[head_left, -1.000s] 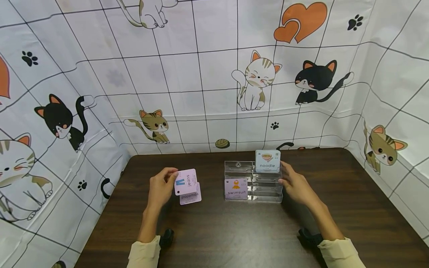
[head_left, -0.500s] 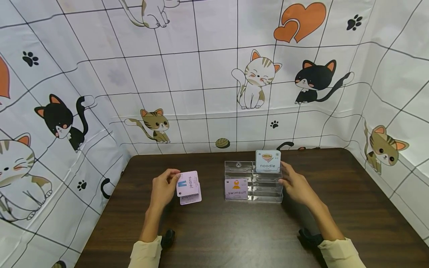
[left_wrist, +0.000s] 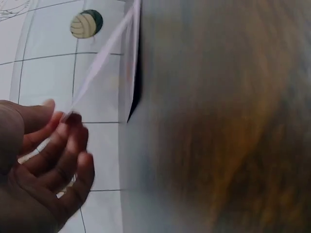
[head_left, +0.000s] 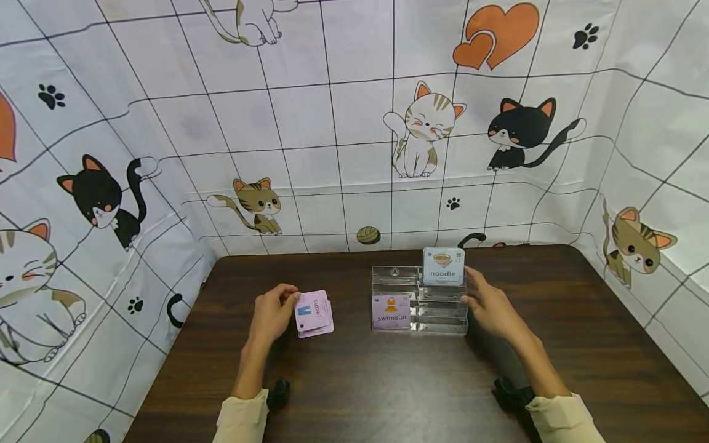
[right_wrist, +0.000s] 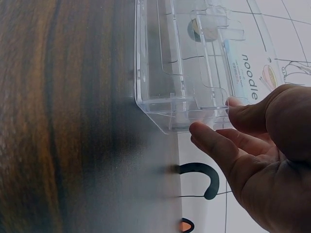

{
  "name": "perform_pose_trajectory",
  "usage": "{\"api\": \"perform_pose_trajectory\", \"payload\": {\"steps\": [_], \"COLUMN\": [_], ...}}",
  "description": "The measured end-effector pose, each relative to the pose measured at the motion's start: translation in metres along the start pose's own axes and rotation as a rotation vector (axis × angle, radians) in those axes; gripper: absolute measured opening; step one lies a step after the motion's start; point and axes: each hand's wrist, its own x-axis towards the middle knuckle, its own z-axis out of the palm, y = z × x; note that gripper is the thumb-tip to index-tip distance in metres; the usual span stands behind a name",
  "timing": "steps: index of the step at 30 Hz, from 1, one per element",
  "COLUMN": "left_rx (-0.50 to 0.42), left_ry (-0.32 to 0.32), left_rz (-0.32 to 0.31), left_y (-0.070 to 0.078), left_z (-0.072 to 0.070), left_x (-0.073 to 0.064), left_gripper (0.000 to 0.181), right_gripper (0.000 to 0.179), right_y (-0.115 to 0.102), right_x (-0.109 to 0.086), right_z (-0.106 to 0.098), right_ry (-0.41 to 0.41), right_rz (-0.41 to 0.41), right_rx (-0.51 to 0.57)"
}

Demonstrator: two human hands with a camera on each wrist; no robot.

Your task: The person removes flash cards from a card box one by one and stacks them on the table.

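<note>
A lilac jeans card [head_left: 312,312] lies over a pajamas card [head_left: 324,328], mostly hidden beneath it, left of centre on the table. My left hand [head_left: 274,314] is at the jeans card's left edge. In the left wrist view, that card slants up with its end at the fingertips, and the thumb stands apart from it. A clear tiered card holder [head_left: 440,320] stands right of centre; its right end is gripped by my right hand [head_left: 490,307]. A pale blue noodle card [head_left: 443,267] stands upper right in the holder, a lilac swimsuit card [head_left: 391,312] lower left.
The dark wooden table [head_left: 376,381] ends at a white cat-print cloth [head_left: 360,172] behind and at both sides. Dark straps [head_left: 278,394] and cream sleeves are at the wrists.
The jeans card has moved slightly right and nearer, covering more of the pajamas card. My left hand has shifted a little the same way. The right hand and holder stay put.
</note>
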Motion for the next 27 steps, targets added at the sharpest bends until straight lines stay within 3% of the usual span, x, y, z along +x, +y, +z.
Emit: {"api": "perform_pose_trajectory", "payload": {"steps": [5,27], "left_rx": [0.065,-0.004], "left_ry": [-0.015,-0.022], "left_rz": [-0.001,0.011], "left_y": [-0.003,0.015], "left_z": [-0.004,-0.008], "left_x": [0.001,0.002], "left_gripper": [0.017,0.021], "right_gripper": [0.069,0.068], "right_y": [-0.001,-0.006], "right_x": [0.000,0.000], "right_z": [-0.001,-0.002], "right_ry": [-0.005,-0.013], "right_rz": [-0.001,0.020], "right_rx": [0.002,-0.026]}}
